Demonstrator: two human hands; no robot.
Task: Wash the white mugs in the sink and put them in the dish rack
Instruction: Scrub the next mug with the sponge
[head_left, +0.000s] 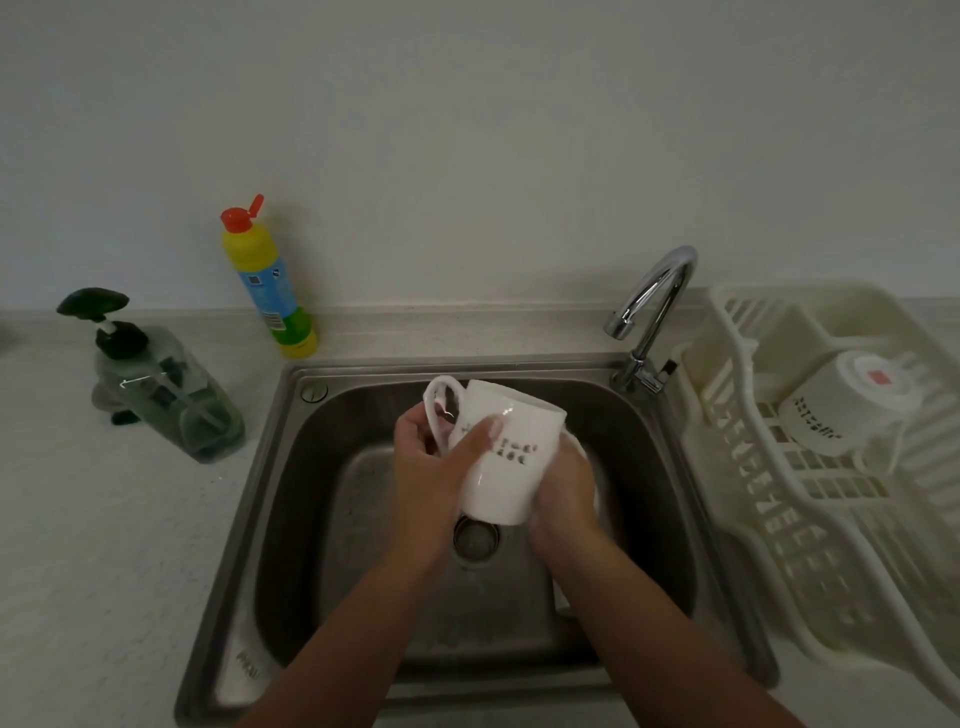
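Observation:
Over the steel sink (291, 493) I hold a white mug (511, 467) with dark lettering, tilted, its handle pointing up and left. My left hand (431, 462) grips it by the handle side, thumb laid across the lettering. My right hand (563, 493) cups the mug's right side; its fingers are hidden behind the mug. A second white mug (847, 410) lies upside down in the white dish rack (779, 499) at the right.
A chrome tap (652, 306) arches over the sink's back right corner. A yellow bottle with a red cap (270, 286) stands behind the sink. A clear soap dispenser with a dark pump (166, 389) sits on the left counter. The drain (475, 538) lies below the mug.

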